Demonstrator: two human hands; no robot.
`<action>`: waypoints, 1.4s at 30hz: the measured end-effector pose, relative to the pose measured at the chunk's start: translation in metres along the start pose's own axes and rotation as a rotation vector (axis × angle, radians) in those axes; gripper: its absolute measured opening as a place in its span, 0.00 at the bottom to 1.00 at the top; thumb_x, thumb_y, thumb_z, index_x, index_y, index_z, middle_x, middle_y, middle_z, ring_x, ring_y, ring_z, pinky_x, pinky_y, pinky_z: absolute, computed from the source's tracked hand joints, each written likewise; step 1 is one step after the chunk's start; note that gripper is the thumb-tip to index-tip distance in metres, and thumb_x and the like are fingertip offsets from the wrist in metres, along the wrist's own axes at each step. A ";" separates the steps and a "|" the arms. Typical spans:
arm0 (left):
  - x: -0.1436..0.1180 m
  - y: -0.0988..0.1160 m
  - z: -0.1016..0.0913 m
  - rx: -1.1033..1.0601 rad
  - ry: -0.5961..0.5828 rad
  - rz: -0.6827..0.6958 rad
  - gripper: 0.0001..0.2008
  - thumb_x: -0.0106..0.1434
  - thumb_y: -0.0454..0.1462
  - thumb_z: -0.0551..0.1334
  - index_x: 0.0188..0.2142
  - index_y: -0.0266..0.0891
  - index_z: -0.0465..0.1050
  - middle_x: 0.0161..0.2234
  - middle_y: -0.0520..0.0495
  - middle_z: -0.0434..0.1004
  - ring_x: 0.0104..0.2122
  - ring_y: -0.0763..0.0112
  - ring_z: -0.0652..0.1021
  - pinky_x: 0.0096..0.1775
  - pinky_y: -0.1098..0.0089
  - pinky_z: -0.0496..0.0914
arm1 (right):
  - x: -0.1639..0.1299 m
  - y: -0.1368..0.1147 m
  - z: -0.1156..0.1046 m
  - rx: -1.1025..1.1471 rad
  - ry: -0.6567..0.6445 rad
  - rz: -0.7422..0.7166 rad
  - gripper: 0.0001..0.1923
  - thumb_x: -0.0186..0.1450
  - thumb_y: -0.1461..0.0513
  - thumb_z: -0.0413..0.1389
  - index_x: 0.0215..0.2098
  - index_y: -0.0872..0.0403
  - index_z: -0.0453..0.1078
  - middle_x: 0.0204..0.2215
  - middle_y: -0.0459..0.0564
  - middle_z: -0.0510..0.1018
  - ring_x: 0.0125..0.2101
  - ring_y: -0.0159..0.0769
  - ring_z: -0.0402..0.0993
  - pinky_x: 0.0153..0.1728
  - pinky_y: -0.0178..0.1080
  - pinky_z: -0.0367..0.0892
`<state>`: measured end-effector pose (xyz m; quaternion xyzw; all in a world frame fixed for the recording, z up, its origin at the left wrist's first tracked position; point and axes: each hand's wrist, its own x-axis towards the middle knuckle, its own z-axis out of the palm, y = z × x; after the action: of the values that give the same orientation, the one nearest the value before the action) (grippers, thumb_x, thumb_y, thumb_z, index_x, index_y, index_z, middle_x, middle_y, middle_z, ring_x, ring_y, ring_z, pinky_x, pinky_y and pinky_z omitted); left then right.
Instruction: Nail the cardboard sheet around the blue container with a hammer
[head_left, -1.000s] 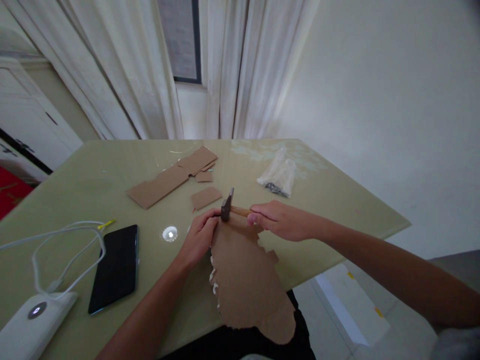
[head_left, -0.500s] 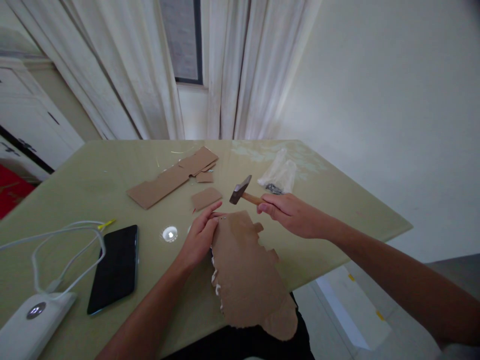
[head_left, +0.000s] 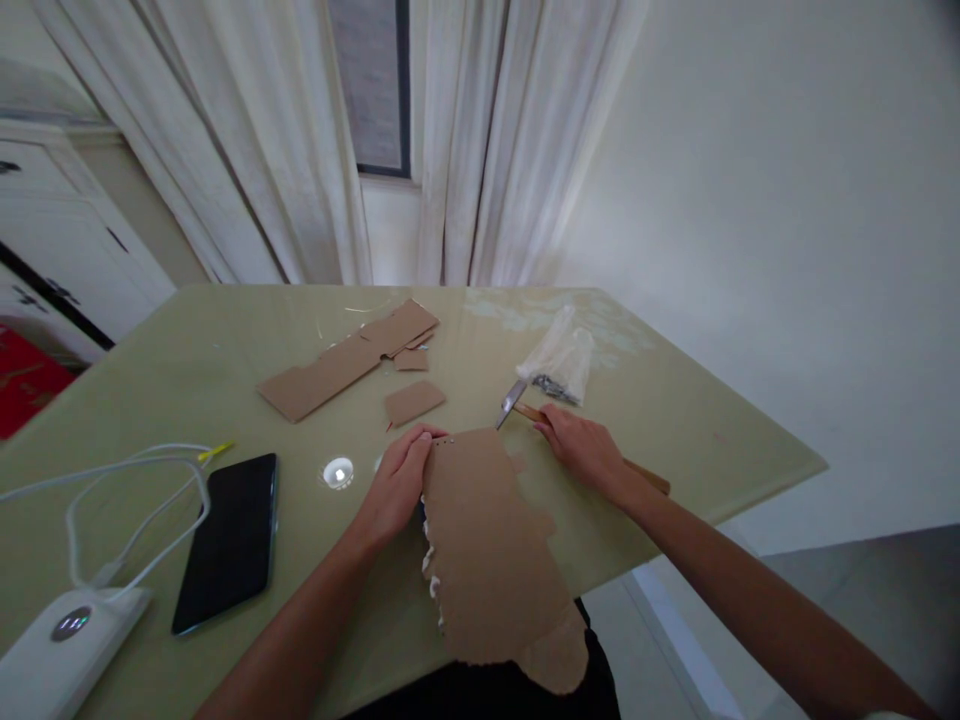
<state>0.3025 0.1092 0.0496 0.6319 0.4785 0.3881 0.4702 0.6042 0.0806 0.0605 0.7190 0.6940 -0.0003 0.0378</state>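
Surface: a pale green glass-topped surface (head_left: 187, 370) fills the view, with white curtains (head_left: 480, 140) and a window behind its far edge.
Torn cardboard: a ragged brown cardboard sheet (head_left: 487, 550) lies at the near edge, its lower end hanging past the rim toward the person.
Cardboard strip: a long flat cardboard strip (head_left: 345, 358) rests near the middle of the far side, with a small cardboard scrap (head_left: 414, 402) just in front of it.
Phone: a black phone (head_left: 229, 540) lies face up on the left, beside a white charger (head_left: 56, 645) and its looping white cable (head_left: 135, 480).
Left hand: the left hand (head_left: 396, 485) presses on the top left corner of the torn sheet, fingers curled over its edge, its grip pinning the sheet down.
Right hand: the right hand (head_left: 583, 450) lies over the wooden handle of a hammer (head_left: 525, 408), its grip closed loosely on it.
Hammer: low at the surface just right of the sheet's top edge, metal head pointing left.
Bag: a clear plastic bag (head_left: 561, 352) of small dark hardware sits just beyond the hammer head.
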 end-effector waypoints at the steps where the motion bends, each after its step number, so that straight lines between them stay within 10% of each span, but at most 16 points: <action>1: 0.000 0.001 0.000 0.002 0.004 -0.005 0.20 0.73 0.46 0.51 0.40 0.43 0.80 0.41 0.47 0.84 0.45 0.56 0.80 0.47 0.63 0.74 | 0.000 0.000 0.003 0.008 -0.004 0.001 0.20 0.82 0.49 0.40 0.53 0.52 0.67 0.47 0.56 0.83 0.42 0.47 0.82 0.33 0.40 0.62; 15: -0.001 -0.003 0.002 -0.014 0.065 -0.047 0.28 0.76 0.55 0.49 0.41 0.43 0.82 0.44 0.43 0.85 0.49 0.54 0.80 0.54 0.59 0.73 | 0.001 -0.001 0.024 0.034 0.163 -0.081 0.15 0.79 0.56 0.48 0.47 0.54 0.74 0.44 0.61 0.80 0.46 0.50 0.77 0.47 0.47 0.69; 21: 0.003 -0.002 0.002 -0.068 0.047 -0.047 0.29 0.74 0.58 0.53 0.42 0.41 0.86 0.44 0.43 0.87 0.47 0.53 0.81 0.52 0.60 0.73 | 0.008 -0.014 -0.013 0.576 0.442 -0.123 0.13 0.75 0.53 0.56 0.48 0.52 0.76 0.42 0.56 0.81 0.41 0.44 0.78 0.42 0.43 0.72; 30: 0.004 -0.008 -0.002 -0.151 -0.074 -0.082 0.24 0.68 0.56 0.66 0.49 0.41 0.86 0.41 0.45 0.87 0.37 0.61 0.80 0.37 0.69 0.69 | 0.054 -0.080 -0.026 1.168 0.226 -0.272 0.14 0.73 0.52 0.59 0.39 0.53 0.77 0.32 0.46 0.81 0.32 0.33 0.74 0.34 0.35 0.66; 42: 0.004 -0.001 0.000 -0.172 -0.039 -0.138 0.21 0.66 0.54 0.69 0.47 0.42 0.87 0.38 0.46 0.86 0.35 0.64 0.78 0.35 0.70 0.68 | 0.038 -0.075 -0.013 1.220 -0.074 -0.357 0.13 0.70 0.52 0.64 0.38 0.54 0.80 0.31 0.45 0.81 0.31 0.32 0.72 0.33 0.34 0.63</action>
<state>0.3030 0.1134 0.0489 0.5621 0.4766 0.3818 0.5578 0.5298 0.1220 0.0675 0.4839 0.6766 -0.4264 -0.3553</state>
